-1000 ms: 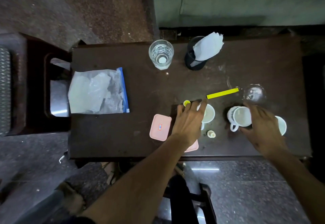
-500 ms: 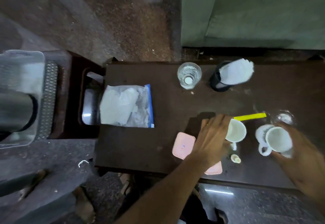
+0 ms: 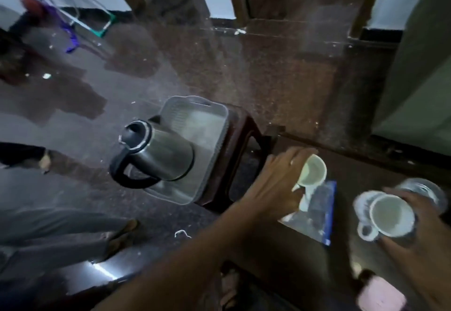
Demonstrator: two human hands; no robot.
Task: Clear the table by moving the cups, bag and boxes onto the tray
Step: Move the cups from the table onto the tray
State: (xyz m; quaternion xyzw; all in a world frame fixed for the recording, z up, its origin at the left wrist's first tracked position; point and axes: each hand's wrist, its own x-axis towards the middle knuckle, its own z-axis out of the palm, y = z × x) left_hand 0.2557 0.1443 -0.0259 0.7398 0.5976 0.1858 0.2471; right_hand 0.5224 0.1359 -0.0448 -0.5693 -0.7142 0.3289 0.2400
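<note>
Far left, the kettle [image 3: 156, 152] sits on the near part of the tray [image 3: 195, 120], and the tray's far part lies bare on its dark stool [image 3: 246, 144] — that is your landing spot, and a second ago it was barely in your view at all; you have swung your head left and the tray is now front and centre

Your left hand [image 3: 275, 186] is off the counter [image 3: 366, 164] now, where it was only reaching for the white cup [image 3: 313, 171] a moment back; the grip is closed on that cup at its side, cup tilted, mouth facing you, in the air above the zip bag [image 3: 317, 213] and heading toward the stool. The bag itself lies flat at the counter's left end, untouched, its blue seal edge nearest your right side

Further right, your right hand [image 3: 419, 232] has closed its grip round a second white cup [image 3: 390, 215], with what looks like another cup [image 3: 363, 207] nested beside it; blur makes the exact hold hard to read. A clear glass [image 3: 424, 191] sits just behind those fingers. Low right, a pink box [image 3: 380, 296] waits on the counter

So the cups are lifted, none set down yet. Bag and boxes come after. Mind the kettle — aim for the open end of the tray
</note>
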